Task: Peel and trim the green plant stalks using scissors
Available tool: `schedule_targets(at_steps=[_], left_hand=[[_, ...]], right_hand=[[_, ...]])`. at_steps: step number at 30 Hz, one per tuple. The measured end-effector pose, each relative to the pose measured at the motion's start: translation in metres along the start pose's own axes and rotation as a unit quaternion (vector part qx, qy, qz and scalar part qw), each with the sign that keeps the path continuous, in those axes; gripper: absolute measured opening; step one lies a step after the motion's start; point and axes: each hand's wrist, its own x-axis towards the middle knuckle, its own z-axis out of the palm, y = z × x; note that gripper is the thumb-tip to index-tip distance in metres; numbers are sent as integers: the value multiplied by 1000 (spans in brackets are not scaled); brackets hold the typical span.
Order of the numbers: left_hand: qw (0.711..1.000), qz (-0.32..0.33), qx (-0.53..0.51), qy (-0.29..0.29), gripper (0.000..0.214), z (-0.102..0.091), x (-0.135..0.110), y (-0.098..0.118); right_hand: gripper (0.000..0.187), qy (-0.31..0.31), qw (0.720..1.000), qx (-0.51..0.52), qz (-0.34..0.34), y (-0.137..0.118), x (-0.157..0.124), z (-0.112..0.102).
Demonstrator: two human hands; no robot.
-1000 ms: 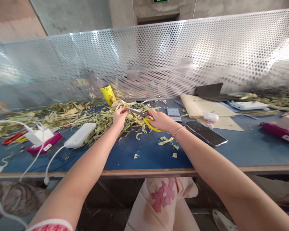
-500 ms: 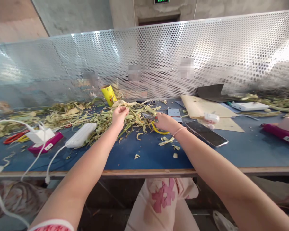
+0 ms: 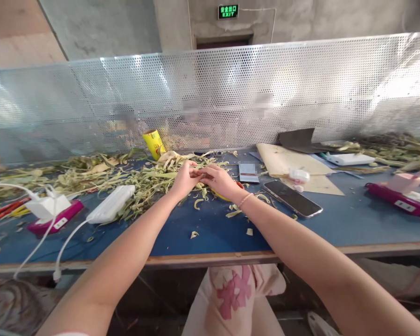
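Observation:
My left hand (image 3: pixel 184 181) is closed in a pinch above a heap of dry, pale-green plant strips (image 3: pixel 150 182). What its fingertips hold is hidden. Beside it, fingertips meeting those of the left, my right hand (image 3: pixel 221 181) is closed too. Scissors with a yellow handle (image 3: pixel 221 194) and a bit of red show under the right palm, held in that hand; their blades are covered. A light-blue card or packet (image 3: pixel 248 172) lies just right of the right hand, and small plant scraps (image 3: pixel 194 234) are scattered nearer the edge.
Left of my arms lie a white power bank (image 3: pixel 112 204) with a cable, a magenta power strip (image 3: pixel 56 219) and red-and-yellow handles (image 3: pixel 9 209). A yellow can (image 3: pixel 154 143) leans by the perforated metal screen (image 3: pixel 224 102). To the right are a phone (image 3: pixel 294 198) and papers (image 3: pixel 287 161).
My right hand has moved left until its fingers meet the left hand's, and the scissor blades have gone out of sight. The view has tipped up slightly.

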Motion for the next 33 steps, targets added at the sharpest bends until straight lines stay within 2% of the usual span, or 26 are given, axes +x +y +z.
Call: schedule_targets(at_steps=[5, 13, 16, 18, 20, 22, 24, 26, 29, 33], left_hand=[[1000, 0, 2, 6, 44, 1, 1, 4], [1000, 7, 1, -3, 47, 5, -2, 1], [999, 13, 31, -24, 45, 2, 0, -3], [994, 35, 92, -45, 39, -5, 5, -7], [971, 99, 213, -49, 33, -16, 9, -11], [922, 160, 344, -80, 39, -27, 13, -15], [874, 169, 436, -135, 44, -35, 14, -19], [836, 156, 500, -164, 45, -36, 14, -22], [809, 149, 548, -151, 37, -33, 12, -23], [800, 153, 560, -151, 26, -32, 13, -23]], right_hand=[[19, 36, 999, 4, 11, 2, 3, -5], [20, 52, 998, -11, 33, 1, 1, -5], [22, 54, 997, -36, 33, 1, 0, -4], [22, 56, 997, -53, 29, 4, 1, -5], [21, 75, 995, -59, 32, 8, 1, -6], [18, 105, 992, -53, 38, 14, 2, -8], [16, 127, 990, -42, 35, 20, 2, -9], [15, 138, 989, -35, 25, 24, 1, -10], [16, 140, 990, -33, 14, 26, 1, -10], [15, 124, 992, -30, 16, 24, 1, -10]])
